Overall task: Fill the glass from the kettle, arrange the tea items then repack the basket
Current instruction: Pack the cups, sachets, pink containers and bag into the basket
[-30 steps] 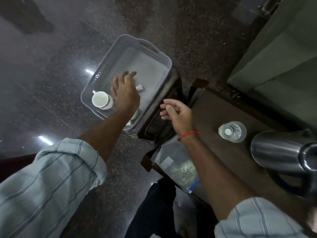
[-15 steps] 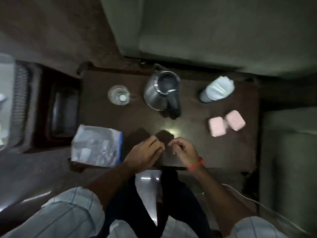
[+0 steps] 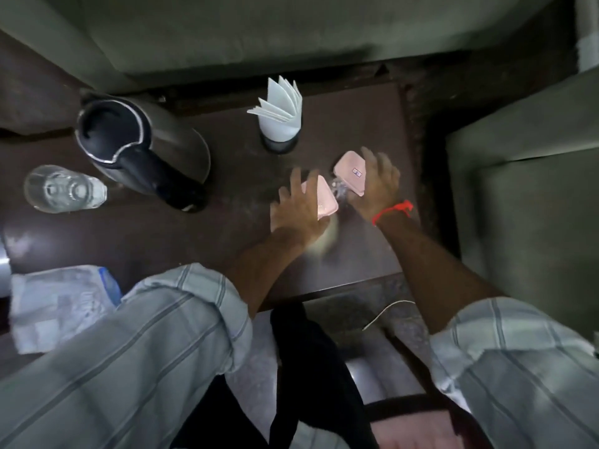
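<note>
Glass [image 3: 61,188] stands at the left edge of the dark worktop [image 3: 227,228], clear and upright, though whether it holds water I cannot tell. Just right of it, touching or nearly so, sits the steel kettle [image 3: 142,147], its black handle pointing toward the near edge. A crumpled plastic bag [image 3: 58,306] lies at the near-left corner, partly overhanging. Further right, toward the far edge, a holder with fanned white napkins [image 3: 280,108] stands by itself. Nearer the right edge both hands work on two pink lidded boxes. The left hand [image 3: 296,207] lies over the left pink box [image 3: 322,197], fingers spread and curling round it, so its grip appears to be closing on that box. The right hand [image 3: 377,186] wraps the right pink box [image 3: 351,171], which is tilted up off the surface and seems held. The basket is out of view. Judging by the task, this is the repacking stage, with both boxes being gathered. To do it well, each box should be gripped across its sides with the lid kept shut, lifted level, and carried clear of the napkin holder and the kettle handle, since a swinging forearm could topple the napkins or the glass.
</note>
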`<state>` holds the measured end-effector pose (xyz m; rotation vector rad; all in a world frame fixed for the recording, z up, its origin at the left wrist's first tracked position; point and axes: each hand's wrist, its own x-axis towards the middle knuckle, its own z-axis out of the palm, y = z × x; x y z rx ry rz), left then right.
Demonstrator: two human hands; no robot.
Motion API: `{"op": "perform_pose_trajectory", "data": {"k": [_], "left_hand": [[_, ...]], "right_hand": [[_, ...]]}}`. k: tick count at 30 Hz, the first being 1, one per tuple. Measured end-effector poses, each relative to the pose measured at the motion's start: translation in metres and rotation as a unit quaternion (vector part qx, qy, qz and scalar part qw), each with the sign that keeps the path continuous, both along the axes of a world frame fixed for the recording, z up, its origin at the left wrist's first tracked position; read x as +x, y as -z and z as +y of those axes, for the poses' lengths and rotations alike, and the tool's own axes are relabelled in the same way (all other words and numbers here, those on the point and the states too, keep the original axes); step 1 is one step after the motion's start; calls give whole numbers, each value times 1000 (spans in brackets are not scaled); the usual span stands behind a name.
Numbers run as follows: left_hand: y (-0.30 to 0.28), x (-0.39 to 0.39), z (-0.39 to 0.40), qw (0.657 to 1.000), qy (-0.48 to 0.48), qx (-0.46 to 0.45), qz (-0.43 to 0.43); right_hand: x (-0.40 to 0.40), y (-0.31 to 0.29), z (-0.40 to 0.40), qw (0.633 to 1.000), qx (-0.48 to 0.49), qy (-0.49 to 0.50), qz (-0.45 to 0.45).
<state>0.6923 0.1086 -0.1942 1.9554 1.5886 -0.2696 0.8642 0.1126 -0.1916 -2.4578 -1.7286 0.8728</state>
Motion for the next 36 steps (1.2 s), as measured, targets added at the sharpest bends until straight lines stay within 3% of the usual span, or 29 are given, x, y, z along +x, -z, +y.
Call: {"op": "perform_pose_trajectory", "data": {"k": [5,10,14,17,22,25,29,36], "left_hand": [[24,18,9,999,31,-24,16],[33,21,0,999,41,29,15],[14,-5,-10,998,19,64,-10],[-12,-40,-25,995,-35,92,-35],[-40,-141,-65,985,-139,94,-44],[-59,-220,-88,973,-206,101,-39],[-84,-326,-106,940,-303,156,-35],[-135,-520,-80,873,-423,244,2]], "right_hand": [[1,28,2,1000,-8,1,-14],[3,35,1,1000,7,24,12],[-14,29,-15,995,25,63,71],[-42,16,-27,992,55,29,114],[-128,-9,-48,987,61,-39,143],[-201,-27,-57,973,39,-131,188],[-308,-51,-56,938,17,-231,259],[-510,-109,-7,894,93,-277,341]]}}
